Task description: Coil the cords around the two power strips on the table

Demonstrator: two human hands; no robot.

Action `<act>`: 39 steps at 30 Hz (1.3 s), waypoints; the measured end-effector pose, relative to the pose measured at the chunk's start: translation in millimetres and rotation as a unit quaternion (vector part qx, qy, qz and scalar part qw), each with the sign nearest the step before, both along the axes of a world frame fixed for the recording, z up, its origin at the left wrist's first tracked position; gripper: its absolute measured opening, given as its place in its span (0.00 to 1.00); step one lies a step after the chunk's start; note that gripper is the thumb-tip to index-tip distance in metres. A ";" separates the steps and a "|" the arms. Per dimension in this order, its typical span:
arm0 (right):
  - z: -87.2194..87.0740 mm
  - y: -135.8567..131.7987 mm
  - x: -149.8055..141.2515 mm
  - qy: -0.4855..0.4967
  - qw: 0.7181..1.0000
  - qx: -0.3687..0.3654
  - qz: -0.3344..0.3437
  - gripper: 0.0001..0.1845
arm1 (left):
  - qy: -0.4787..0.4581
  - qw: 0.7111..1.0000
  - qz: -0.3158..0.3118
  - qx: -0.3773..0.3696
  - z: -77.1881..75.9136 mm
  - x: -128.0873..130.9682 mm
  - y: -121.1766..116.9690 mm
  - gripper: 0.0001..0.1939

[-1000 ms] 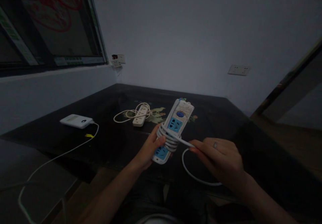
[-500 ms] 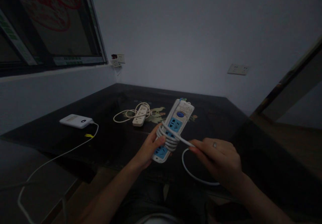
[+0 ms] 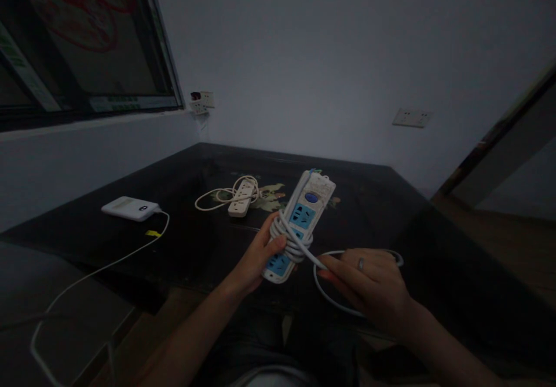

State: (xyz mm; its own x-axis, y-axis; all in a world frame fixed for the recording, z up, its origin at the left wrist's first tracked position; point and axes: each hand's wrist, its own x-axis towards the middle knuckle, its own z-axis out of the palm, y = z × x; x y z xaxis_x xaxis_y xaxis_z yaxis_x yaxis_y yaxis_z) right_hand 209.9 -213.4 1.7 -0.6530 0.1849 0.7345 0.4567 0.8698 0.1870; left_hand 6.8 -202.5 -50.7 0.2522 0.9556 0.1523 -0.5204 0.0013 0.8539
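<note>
My left hand (image 3: pixel 260 254) is closed around the lower part of a white power strip (image 3: pixel 321 193) with blue socket faces and a dark blue switch. The strip is held tilted above the table, its top leaning to the right. Several turns of its white cord (image 3: pixel 310 255) wrap around the middle, under my left thumb. My right hand (image 3: pixel 369 280), with a ring on one finger, pinches the cord to the lower right of the strip. From there the cord runs taut up to the wraps. A loose loop of it curves behind and below my right hand.
A smaller white power strip (image 3: pixel 241 197) with a looped cord lies on the dark table (image 3: pixel 356 201). At the left is a white power bank (image 3: pixel 130 208) with a cable (image 3: pixel 104 267) trailing off the edge. Wall sockets (image 3: pixel 410 117) sit beyond the table.
My right hand has moved slightly left and down, drawing the cord at a steeper slant across the strip. More of the loose loop shows behind it. My left hand stays in place.
</note>
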 end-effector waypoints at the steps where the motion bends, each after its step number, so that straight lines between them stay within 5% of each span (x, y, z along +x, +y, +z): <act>1: 0.7 -0.7 -0.6 0.001 1.000 0.002 0.007 0.10 | -0.002 1.000 0.002 0.001 0.2 -0.2 -0.2 0.34; 29: -0.1 4.8 7.7 0.001 0.999 -0.044 -0.017 0.13 | 0.020 1.000 0.000 0.007 1.6 -1.6 0.3 0.31; 33: 4.2 7.9 9.4 -0.027 0.977 -0.204 -0.055 0.15 | 0.016 1.000 -0.004 0.001 -1.0 -1.7 2.5 0.30; 36: 13.6 12.0 11.9 -0.079 0.908 -0.400 -0.100 0.20 | 0.018 1.000 -0.013 -0.014 -6.6 -1.9 5.0 0.30; 39: 19.9 22.9 24.9 -0.080 0.844 -0.527 -0.061 0.24 | 0.004 0.999 -0.028 -0.044 -12.0 -5.2 7.5 0.29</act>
